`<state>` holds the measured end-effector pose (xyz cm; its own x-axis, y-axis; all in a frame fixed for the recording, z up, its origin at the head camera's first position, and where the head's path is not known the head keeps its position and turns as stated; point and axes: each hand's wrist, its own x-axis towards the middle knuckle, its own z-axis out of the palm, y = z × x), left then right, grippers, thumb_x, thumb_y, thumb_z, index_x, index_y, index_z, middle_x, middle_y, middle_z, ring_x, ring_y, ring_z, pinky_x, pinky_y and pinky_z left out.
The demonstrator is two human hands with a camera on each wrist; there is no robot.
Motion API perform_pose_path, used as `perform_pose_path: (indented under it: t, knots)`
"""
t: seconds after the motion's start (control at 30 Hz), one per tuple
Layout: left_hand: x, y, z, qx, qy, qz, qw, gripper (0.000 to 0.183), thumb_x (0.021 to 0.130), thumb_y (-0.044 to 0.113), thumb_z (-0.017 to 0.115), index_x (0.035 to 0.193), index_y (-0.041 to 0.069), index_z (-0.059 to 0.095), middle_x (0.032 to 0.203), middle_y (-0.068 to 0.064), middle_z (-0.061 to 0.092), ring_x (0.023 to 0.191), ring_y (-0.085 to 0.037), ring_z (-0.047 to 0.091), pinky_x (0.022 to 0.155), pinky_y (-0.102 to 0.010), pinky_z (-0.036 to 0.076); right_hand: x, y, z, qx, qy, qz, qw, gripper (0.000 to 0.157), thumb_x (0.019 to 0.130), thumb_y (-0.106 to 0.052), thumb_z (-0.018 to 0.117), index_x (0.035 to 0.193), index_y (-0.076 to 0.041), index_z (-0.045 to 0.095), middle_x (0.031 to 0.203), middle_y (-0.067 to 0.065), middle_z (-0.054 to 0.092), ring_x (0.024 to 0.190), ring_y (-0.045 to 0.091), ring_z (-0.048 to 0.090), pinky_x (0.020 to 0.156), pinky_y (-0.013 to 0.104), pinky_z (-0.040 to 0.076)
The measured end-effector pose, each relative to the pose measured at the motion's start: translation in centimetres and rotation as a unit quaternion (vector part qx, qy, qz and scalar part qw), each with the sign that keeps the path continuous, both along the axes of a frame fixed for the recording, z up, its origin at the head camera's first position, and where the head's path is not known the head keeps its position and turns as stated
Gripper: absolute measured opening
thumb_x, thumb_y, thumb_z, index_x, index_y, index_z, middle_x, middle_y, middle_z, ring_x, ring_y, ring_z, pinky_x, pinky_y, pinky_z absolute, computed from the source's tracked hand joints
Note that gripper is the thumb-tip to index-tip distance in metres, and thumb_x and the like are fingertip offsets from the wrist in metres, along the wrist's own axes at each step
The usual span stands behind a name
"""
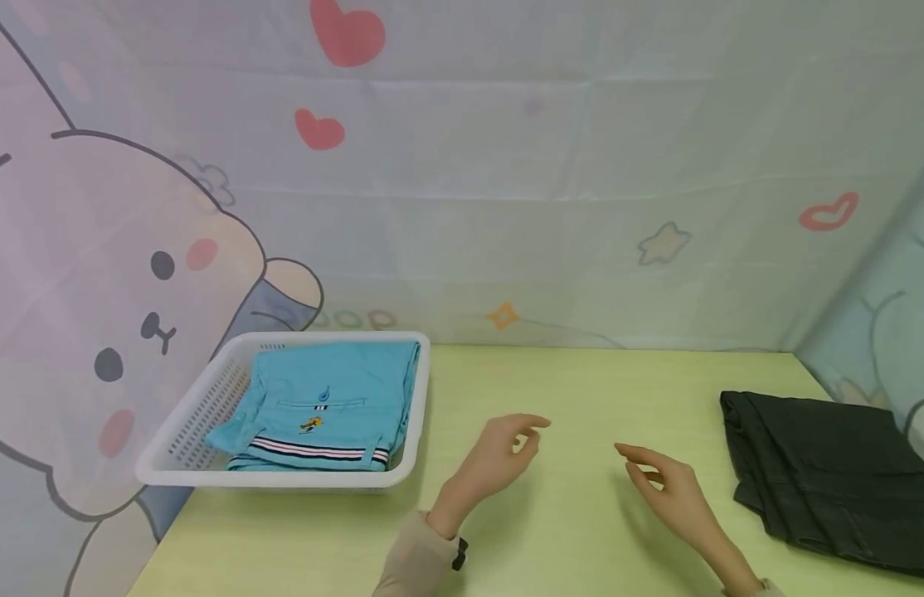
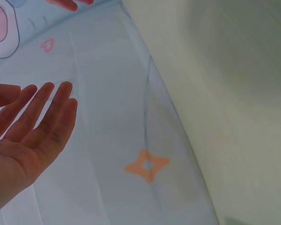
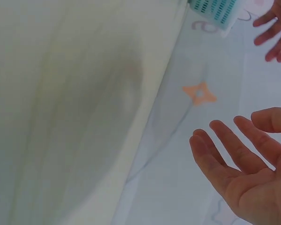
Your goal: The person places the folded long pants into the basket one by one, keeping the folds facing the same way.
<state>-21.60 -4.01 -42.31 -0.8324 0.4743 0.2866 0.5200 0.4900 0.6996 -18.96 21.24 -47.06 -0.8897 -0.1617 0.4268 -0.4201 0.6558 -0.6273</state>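
Observation:
My left hand (image 1: pixel 499 452) is held above the middle of the table, its fingers loosely bent with nothing in them. To its right, my right hand (image 1: pixel 667 489) hovers with relaxed fingers, also holding nothing. A gap separates the two hands. Left of the left hand, folded light-blue trousers (image 1: pixel 320 398) with a striped waistband and a small embroidered figure lie in a white plastic basket (image 1: pixel 283 478). A folded black garment (image 1: pixel 835 481) lies on the table, right of the right hand. Both wrist views show spread, slightly curved fingers and bare palms.
The pale yellow-green table (image 1: pixel 566 381) meets a printed cloth backdrop (image 1: pixel 492 149) at its far edge. The cloth also covers the left and right sides. The basket's raised rim stands at the table's left side.

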Motion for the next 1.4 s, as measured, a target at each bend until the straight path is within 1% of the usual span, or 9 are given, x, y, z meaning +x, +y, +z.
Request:
perform_pose_path:
  t: [0.17,0.37,0.5,0.6,0.7,0.9,1.13,1.27,1.4]
  knots:
    - [-0.2,0.8,-0.6,-0.007,-0.025,-0.002,0.9997,0.030,0.092,0.011,0.045,0.120,0.008,0.055,0.122,-0.006,0.057,0.102,-0.018,0.059,0.081,-0.026,0.049,0.2,1.5,0.7,-0.002,0.007,-0.017,1.000,0.025,0.087,-0.007,0.055,0.111,-0.006,0.062,0.110,0.013,0.064,0.094,-0.017,0.049,0.067,0.022,0.054]
    - [-0.7,1.8,-1.5,-0.004,-0.044,-0.009,0.9990,0.031,0.092,0.013,0.045,0.121,0.008,0.053,0.123,-0.006,0.056,0.103,-0.018,0.059,0.080,-0.021,0.049,0.5,3.4,1.2,0.009,-0.016,-0.047,0.999,0.028,0.089,-0.011,0.054,0.115,-0.009,0.060,0.113,0.014,0.061,0.093,-0.023,0.042,0.068,0.016,0.051]
    - [-0.7,2.5,-2.0,0.014,-0.055,-0.017,0.9982,0.031,0.092,0.011,0.045,0.121,0.006,0.053,0.121,-0.009,0.057,0.101,-0.019,0.059,0.077,-0.019,0.049,0.7,4.4,1.5,0.006,-0.012,-0.057,0.998,0.028,0.090,-0.014,0.053,0.116,-0.007,0.059,0.114,-0.008,0.060,0.093,-0.026,0.041,0.068,0.011,0.049]
    - [-0.7,3.0,-2.4,0.040,-0.067,-0.020,0.9967,0.032,0.091,0.011,0.046,0.123,0.006,0.051,0.121,-0.010,0.057,0.099,-0.020,0.060,0.075,-0.018,0.049,0.8,5.1,1.7,-0.003,-0.015,-0.061,0.998,0.030,0.091,-0.016,0.051,0.117,-0.006,0.058,0.111,-0.030,0.049,0.093,-0.028,0.039,0.067,0.006,0.046]
    - [-0.6,3.8,-2.6,0.072,-0.076,-0.022,0.9942,0.035,0.091,0.012,0.046,0.126,0.006,0.048,0.120,-0.011,0.058,0.096,-0.020,0.061,0.072,-0.016,0.049,1.0,5.8,1.7,-0.008,-0.024,-0.074,0.997,0.030,0.091,-0.018,0.051,0.117,-0.005,0.058,0.107,-0.038,0.042,0.092,-0.030,0.037,0.066,0.003,0.045]
    - [-0.5,5.1,-2.7,0.119,-0.063,-0.003,0.9909,0.034,0.090,0.010,0.048,0.123,0.002,0.049,0.115,-0.014,0.061,0.089,-0.021,0.064,0.069,-0.014,0.049,1.2,7.3,1.8,0.019,-0.040,-0.121,0.992,0.029,0.091,-0.019,0.050,0.116,-0.007,0.059,0.103,-0.027,0.052,0.084,-0.031,0.035,0.063,0.003,0.043]
    - [-0.2,6.2,-2.9,0.195,-0.151,0.022,0.9689,0.029,0.090,0.007,0.047,0.117,-0.002,0.052,0.109,-0.018,0.062,0.084,-0.026,0.066,0.060,-0.019,0.052,1.4,9.8,1.6,0.044,-0.052,-0.158,0.985,0.032,0.091,-0.021,0.049,0.116,-0.004,0.058,0.102,0.009,0.066,0.073,-0.027,0.039,0.055,0.014,0.044]
    - [-0.1,6.8,-3.1,0.218,-0.193,0.040,0.9560,0.028,0.090,0.008,0.046,0.115,-0.001,0.053,0.108,-0.017,0.063,0.083,-0.026,0.066,0.061,-0.024,0.053,1.4,11.7,1.0,0.050,-0.060,-0.173,0.982,0.032,0.092,-0.023,0.048,0.117,-0.006,0.058,0.107,0.007,0.066,0.070,-0.028,0.037,0.052,0.029,0.045]
    - [0.1,7.4,-3.5,0.251,-0.234,0.046,0.9383,0.030,0.089,0.009,0.046,0.117,-0.002,0.051,0.108,-0.018,0.063,0.083,-0.027,0.066,0.063,-0.028,0.054,1.2,13.6,0.4,0.059,-0.076,-0.190,0.977,0.035,0.092,-0.028,0.047,0.118,-0.008,0.057,0.103,0.002,0.067,0.070,-0.028,0.034,0.052,0.034,0.045]
